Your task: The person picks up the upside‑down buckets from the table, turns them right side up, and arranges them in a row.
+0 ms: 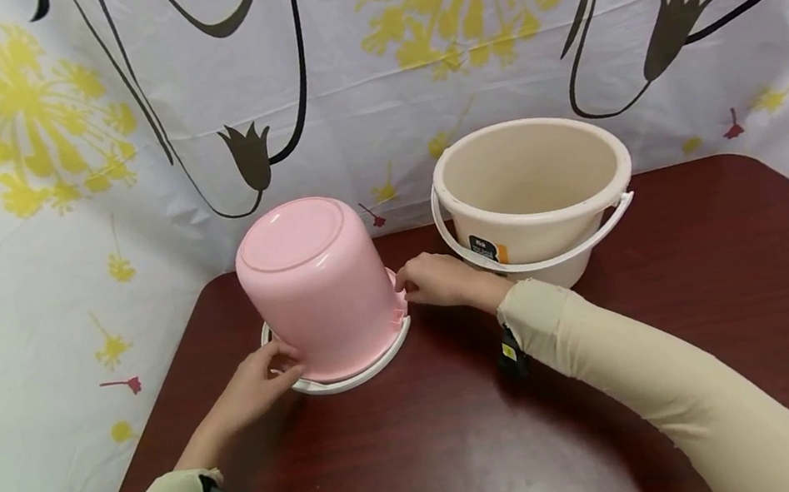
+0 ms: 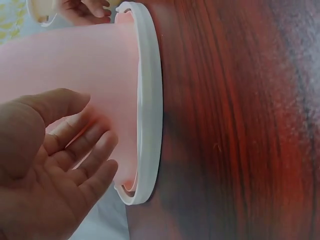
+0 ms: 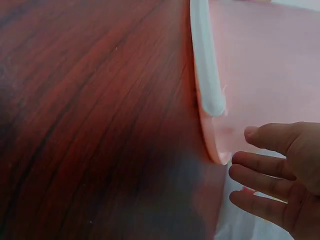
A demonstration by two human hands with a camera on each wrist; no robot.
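Note:
A pink bucket (image 1: 326,298) stands upside down on the dark red table, its round base facing up. Its white handle (image 1: 363,376) lies around the rim on the near side. At the bucket's lower left is my left hand (image 1: 255,383); the left wrist view shows its fingers (image 2: 95,145) loosely bent beside the pink wall. My right hand (image 1: 440,280) is at the right of the rim, near the handle joint. In the right wrist view, its fingers (image 3: 260,180) are apart and nearly straight. Whether either hand presses on the bucket I cannot tell.
A larger cream bucket (image 1: 545,237) stands upright behind my right hand, with its white handle (image 1: 541,263) hanging down in front. The wood-grain table (image 1: 425,460) reaches back to a white patterned cloth (image 1: 355,75) hung along the back and left.

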